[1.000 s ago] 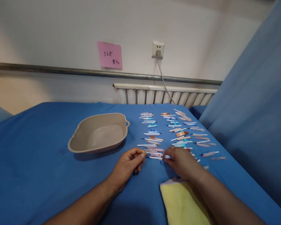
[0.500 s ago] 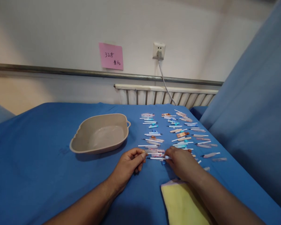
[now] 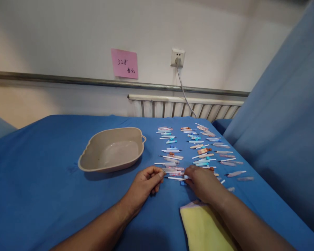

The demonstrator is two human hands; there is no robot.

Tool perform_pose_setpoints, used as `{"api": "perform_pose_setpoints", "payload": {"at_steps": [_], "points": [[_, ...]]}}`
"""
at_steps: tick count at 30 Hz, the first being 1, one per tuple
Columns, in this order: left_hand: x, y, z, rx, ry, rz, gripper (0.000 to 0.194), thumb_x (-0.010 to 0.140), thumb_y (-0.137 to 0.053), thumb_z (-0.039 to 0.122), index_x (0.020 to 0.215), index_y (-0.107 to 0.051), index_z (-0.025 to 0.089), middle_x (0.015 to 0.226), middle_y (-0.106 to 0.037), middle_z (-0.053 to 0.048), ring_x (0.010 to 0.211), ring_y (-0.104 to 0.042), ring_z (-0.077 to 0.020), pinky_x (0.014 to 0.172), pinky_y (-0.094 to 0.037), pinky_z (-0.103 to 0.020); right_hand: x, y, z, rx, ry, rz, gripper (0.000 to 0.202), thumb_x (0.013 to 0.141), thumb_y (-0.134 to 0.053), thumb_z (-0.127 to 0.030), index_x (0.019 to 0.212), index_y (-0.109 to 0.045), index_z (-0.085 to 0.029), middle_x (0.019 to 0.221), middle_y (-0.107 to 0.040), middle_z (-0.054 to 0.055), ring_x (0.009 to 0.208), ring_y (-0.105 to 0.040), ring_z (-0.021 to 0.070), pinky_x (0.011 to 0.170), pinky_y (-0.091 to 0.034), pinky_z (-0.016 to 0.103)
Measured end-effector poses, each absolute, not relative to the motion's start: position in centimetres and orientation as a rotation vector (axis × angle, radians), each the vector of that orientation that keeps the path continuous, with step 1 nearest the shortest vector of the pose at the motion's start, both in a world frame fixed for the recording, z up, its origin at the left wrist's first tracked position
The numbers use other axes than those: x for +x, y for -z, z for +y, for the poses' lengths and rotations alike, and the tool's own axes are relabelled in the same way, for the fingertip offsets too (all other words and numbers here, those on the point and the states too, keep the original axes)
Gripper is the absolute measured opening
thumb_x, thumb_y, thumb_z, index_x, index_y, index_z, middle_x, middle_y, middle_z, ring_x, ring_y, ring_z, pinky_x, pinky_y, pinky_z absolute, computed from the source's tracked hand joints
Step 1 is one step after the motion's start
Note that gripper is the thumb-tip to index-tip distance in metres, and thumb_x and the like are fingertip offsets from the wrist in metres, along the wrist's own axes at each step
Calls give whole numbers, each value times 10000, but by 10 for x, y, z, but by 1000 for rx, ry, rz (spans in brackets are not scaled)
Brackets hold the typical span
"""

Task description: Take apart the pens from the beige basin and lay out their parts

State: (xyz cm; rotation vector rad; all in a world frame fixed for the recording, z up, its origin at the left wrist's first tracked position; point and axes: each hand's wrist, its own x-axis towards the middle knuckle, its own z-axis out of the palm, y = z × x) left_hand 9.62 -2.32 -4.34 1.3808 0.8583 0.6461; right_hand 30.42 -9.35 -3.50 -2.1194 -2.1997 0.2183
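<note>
Several small pen parts, white refills and clear, blue and orange pieces lie in rough columns on a blue cloth point(image 3: 54, 209). My left hand point(image 3: 150, 179) rests at the left end of the nearest pieces, thumb and fingers closed together; anything between its fingertips is too small to name. To its right, my right hand point(image 3: 200, 181) has its fingers closed at the right end of a white refill point(image 3: 176, 178) with a dark tip. What the right fingertips grip is partly hidden. An orange pen part point(image 3: 203, 151) lies beyond the right hand.
A beige basin point(image 3: 112, 150) stands left of the pen parts. A folded yellow cloth point(image 3: 206, 226) lies near the front, partly under my right forearm. Behind are a white radiator point(image 3: 185, 99), a rail and a plugged socket point(image 3: 177, 58). A blue curtain point(image 3: 285, 104) hangs at the right.
Both hands stay in nearly the same place. The white refill between them sits very slightly lower in the view.
</note>
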Motion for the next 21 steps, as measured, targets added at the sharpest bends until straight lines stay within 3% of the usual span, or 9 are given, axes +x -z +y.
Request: {"api": "perform_pose_setpoints", "payload": {"at_steps": [21], "points": [[97,41,-23,1380,-634,869,306,769,-614,456,755,-583,151,524,-487,46,436,-385,-67,419,-311,-177,299,27,-93,-2168,-342,-2222,185,841,-527,-189,988,-635,-154,966,-659,121,906,-609,230,719,-372,269]]}}
